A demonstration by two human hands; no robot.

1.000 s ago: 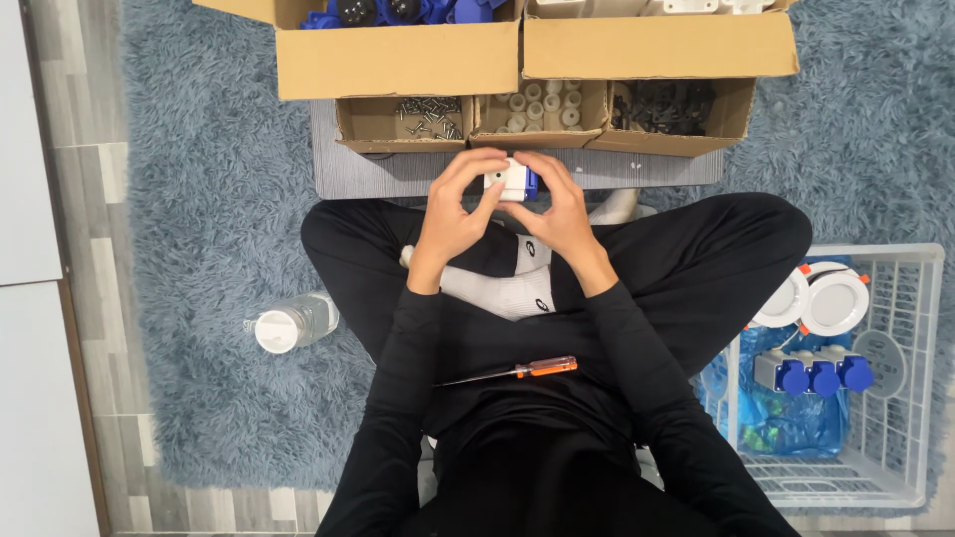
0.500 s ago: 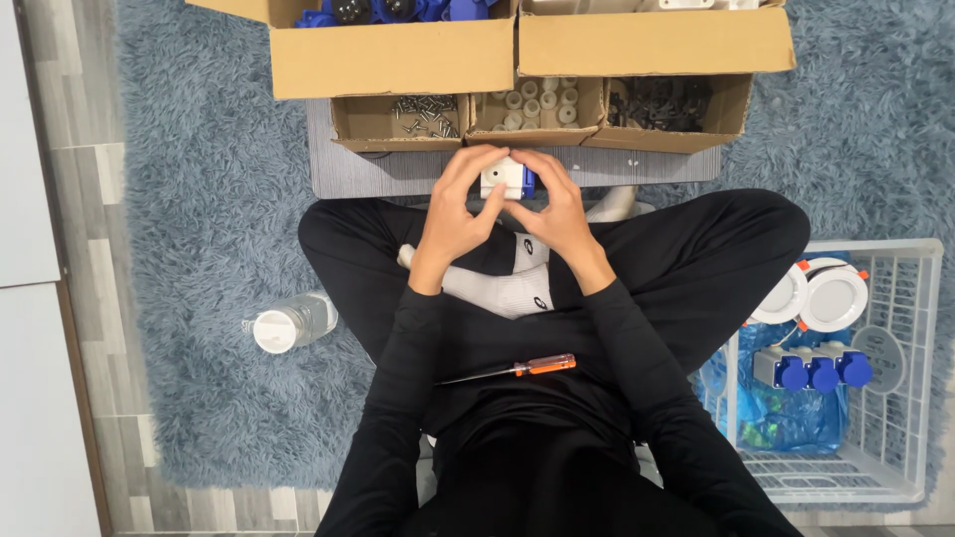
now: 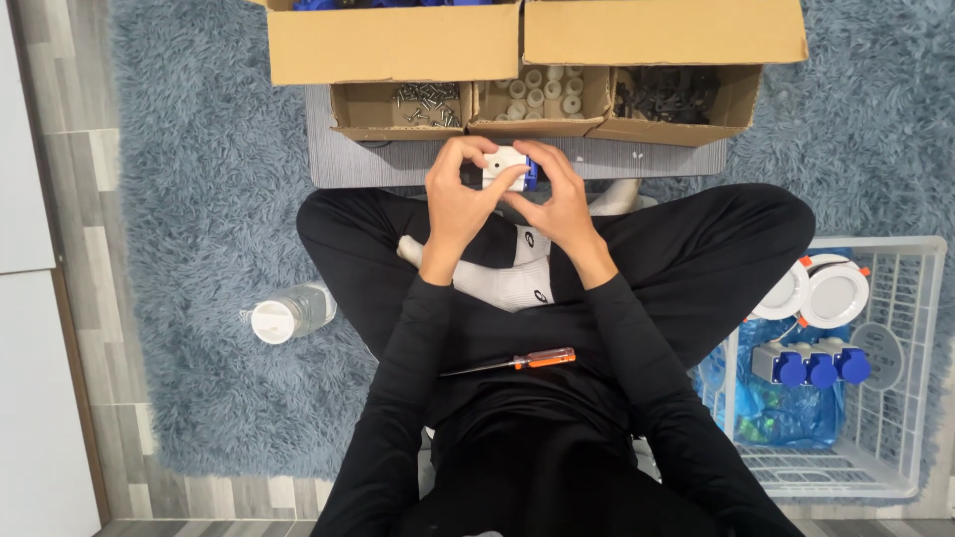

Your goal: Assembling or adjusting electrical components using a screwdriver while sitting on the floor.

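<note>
Both hands raised before the chest, wrists bent inward. Left hand and right hand fingers grasp one small white-and-blue part between them.

I see: orange-handled screwdriver on lap | capped water bottle lying on blue rug | white wire basket | cardboard boxes ahead
</note>
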